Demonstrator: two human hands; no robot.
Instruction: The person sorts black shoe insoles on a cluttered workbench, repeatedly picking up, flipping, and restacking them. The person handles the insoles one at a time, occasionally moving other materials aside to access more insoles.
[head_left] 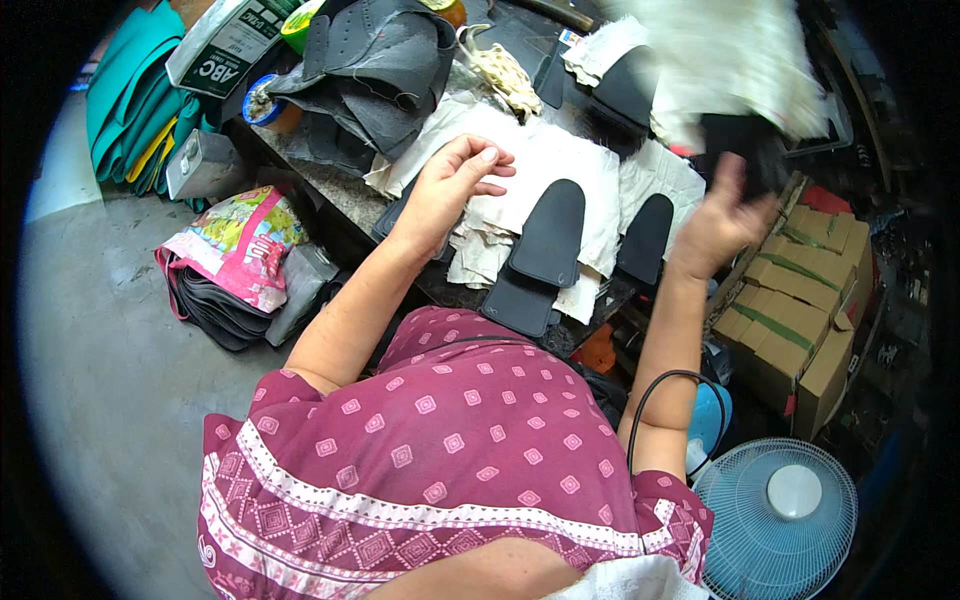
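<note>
My left hand (455,185) is over the white cloth sheets (560,150), fingers loosely bent and apart, with nothing seen in them. Below and right of it, two black rounded insole-shaped pieces (548,232) overlap on the cloth near the table's front edge. Another such black piece (646,238) lies farther right on a smaller white sheet. My right hand (722,228) is smeared by motion at the table's right side. Just beyond its fingers are a blurred black piece (742,150) and a blurred white cloth sheet (735,60); whether the hand grips either cannot be made out.
Dark grey material (375,60) is heaped at the back left, beside a blue-rimmed tub (262,102). Left of the table are folded green sheets (130,100) and a pink bag (245,245). Cardboard (790,300) is stacked at right, with a fan (775,530) nearer me.
</note>
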